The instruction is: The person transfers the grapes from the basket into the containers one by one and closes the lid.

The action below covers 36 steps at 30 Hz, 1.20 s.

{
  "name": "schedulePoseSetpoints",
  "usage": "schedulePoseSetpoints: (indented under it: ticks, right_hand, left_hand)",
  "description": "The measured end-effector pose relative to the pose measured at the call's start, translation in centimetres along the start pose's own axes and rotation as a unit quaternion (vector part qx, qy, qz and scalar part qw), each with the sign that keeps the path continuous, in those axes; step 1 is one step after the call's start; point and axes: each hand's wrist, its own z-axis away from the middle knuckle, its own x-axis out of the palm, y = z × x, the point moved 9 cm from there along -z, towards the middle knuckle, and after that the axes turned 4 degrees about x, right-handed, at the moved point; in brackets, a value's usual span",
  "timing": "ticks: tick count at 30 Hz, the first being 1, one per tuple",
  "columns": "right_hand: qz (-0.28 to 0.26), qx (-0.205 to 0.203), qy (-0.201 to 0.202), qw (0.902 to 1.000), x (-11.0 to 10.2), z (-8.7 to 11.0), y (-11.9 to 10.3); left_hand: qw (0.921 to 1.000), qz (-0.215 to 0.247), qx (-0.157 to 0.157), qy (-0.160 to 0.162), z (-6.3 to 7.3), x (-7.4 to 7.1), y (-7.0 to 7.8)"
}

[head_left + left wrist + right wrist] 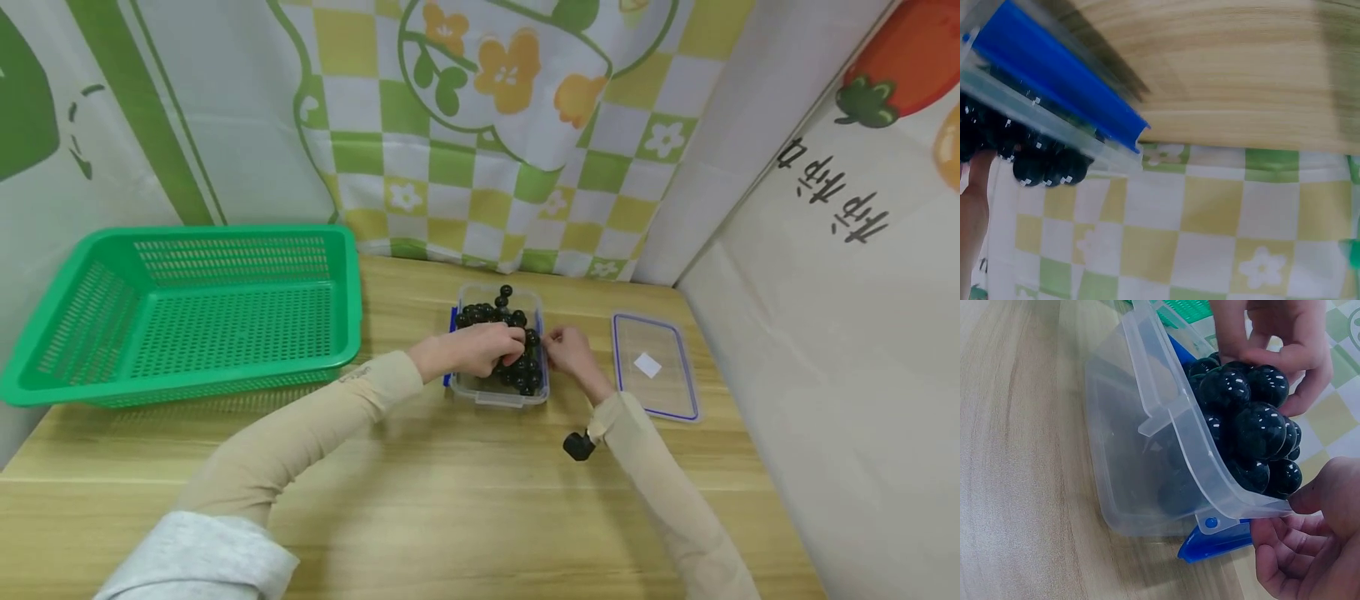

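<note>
Grey sleeve [201, 560] is hogging the foreground, left hand [483, 348] is gripping dark grapes [1260, 431], right hand [1325, 531] is pinching the box rim [1207, 464].

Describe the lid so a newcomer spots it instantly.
On the wooden table, find the clear container of dark grapes. Right of it lies the lid. Unlike the container, it is flat, thinly edged in blue, and has a white square.

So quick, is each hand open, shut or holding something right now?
Left hand: closed, holding the dark grapes.
Right hand: closed, pinching the rim of the clear plastic container.
</note>
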Motion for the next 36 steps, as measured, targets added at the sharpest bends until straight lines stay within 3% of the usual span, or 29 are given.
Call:
schedulePoseSetpoints:
  ticks: [8,20,24,26,28,30,32,34,35,36]
  right_hand:
    - [-0.018,-0.012,0.002,0.9998,0.1,-0.4,0.2]
    - [-0.022,-0.002,0.006,0.9997,0.1,0.2,0.1]
    - [-0.026,0.003,-0.001,0.9997,0.1,0.4,0.3]
    - [-0.027,0.005,-0.004,0.9996,0.1,0.4,0.4]
    - [-0.031,0.004,-0.004,0.9995,0.1,0.4,0.3]
    - [-0.029,0.001,-0.002,0.9996,0.0,0.4,0.3]
    - [-0.033,-0.001,0.001,0.9994,0.0,0.4,0.3]
    - [-0.047,-0.002,-0.003,0.9989,-0.1,0.4,0.3]
    - [-0.053,-0.001,-0.003,0.9986,-0.3,0.4,0.5]
    - [-0.061,-0.001,-0.004,0.9981,-0.5,0.4,0.6]
  left_hand:
    - [0.9977,0.022,0.016,0.061,0.9,1.3,-0.2]
    - [0.9912,0.041,0.008,0.126,1.9,-0.3,-0.2]
    - [0.9829,0.071,-0.01,0.169,2.5,-1.2,-0.8]
    - [0.9727,0.08,-0.029,0.216,2.9,-1.9,-1.4]
    - [0.9532,0.087,-0.088,0.276,3.7,-2.5,-2.7]
    - [0.9192,0.115,-0.192,0.324,5.0,-2.8,-4.6]
    - [0.8661,0.172,-0.311,0.351,6.8,-2.3,-6.5]
    - [0.8068,0.237,-0.412,0.351,8.6,-1.2,-7.7]
    - [0.7825,0.263,-0.444,0.348,9.3,-0.6,-8.1]
    - [0.7631,0.287,-0.465,0.345,9.8,0.0,-8.3]
